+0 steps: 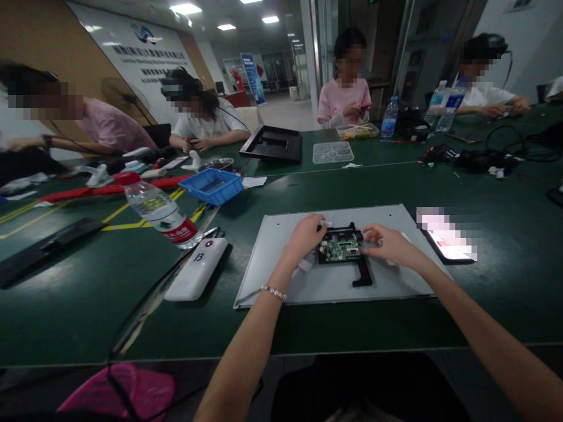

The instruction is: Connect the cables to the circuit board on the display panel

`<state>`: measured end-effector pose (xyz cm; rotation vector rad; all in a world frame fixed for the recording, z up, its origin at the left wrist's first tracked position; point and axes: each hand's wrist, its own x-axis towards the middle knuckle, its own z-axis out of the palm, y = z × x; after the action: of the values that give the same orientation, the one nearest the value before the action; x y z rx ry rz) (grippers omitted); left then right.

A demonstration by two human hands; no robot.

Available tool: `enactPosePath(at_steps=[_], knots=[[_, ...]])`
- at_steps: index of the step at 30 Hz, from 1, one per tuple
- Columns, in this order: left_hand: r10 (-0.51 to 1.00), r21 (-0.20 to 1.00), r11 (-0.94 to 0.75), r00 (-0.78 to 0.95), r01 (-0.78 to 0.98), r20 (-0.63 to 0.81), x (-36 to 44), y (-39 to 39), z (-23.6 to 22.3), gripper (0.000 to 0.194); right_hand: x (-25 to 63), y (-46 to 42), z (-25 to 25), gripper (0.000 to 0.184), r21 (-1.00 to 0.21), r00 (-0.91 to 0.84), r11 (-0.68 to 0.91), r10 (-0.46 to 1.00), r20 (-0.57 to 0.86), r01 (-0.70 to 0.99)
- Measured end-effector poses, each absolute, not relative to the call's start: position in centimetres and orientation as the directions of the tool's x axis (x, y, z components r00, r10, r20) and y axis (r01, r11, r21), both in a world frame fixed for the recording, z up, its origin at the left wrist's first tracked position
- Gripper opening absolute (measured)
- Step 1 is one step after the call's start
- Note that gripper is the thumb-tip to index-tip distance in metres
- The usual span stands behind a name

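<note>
A grey flat panel (308, 281) lies on the green table in front of me. A black frame with a green circuit board (342, 248) sits on the panel's far half. My left hand (305, 234) rests at the board's left edge, fingers curled and pressed on it. At the board's right edge my right hand (389, 243) has its fingers pinched together; what they hold is too small to make out. A black bracket arm (363, 274) sticks out toward me from the frame.
A white power bank (197, 268) and a tipped water bottle (160, 214) lie to the left, a lit phone (448, 243) to the right. A blue tray (212, 186), a black tray (272, 143) and cables (484, 157) sit farther back. Several people work around the table.
</note>
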<state>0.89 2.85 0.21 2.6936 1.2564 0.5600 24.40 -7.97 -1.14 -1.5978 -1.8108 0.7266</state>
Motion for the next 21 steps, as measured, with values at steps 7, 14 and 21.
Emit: enactPosePath(at_steps=[7, 14, 21], knots=[[0.744, 0.128, -0.663, 0.629, 0.738, 0.226, 1.5, 1.6, 0.7, 0.021, 24.3, -7.8, -1.0, 0.026, -0.775, -0.166, 0.116, 0.986, 0.015, 0.621], [0.773, 0.080, -0.626, 0.602, 0.776, 0.200, 1.3, 1.2, 1.8, 0.024, 27.5, -7.5, -0.5, 0.023, -0.704, 0.020, -0.011, 1.000, 0.005, 0.710], [0.908, -0.085, -0.358, 0.368, 0.930, 0.202, -1.1, 1.1, 4.3, 0.043, 28.2, -7.6, -0.7, 0.031, -0.456, 0.119, -0.053, 0.986, 0.118, 0.888]])
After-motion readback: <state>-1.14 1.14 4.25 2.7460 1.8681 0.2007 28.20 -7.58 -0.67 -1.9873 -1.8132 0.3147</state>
